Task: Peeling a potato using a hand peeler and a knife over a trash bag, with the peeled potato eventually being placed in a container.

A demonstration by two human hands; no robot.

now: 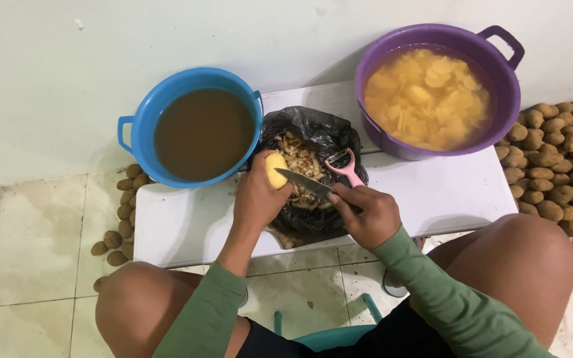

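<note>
Where left hand (pixel 258 197) grips, potato (pixel 275 170) half hidden; knife (pixel 304 181) handle buried in right hand (pixel 366 213).

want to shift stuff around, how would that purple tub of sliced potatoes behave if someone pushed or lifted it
Probably heavy: the purple tub is filled nearly to its rim with water and potato slices. A quick push would likely slosh it. It sits near the white table edge, so lifting by both handles seems safer.
</note>
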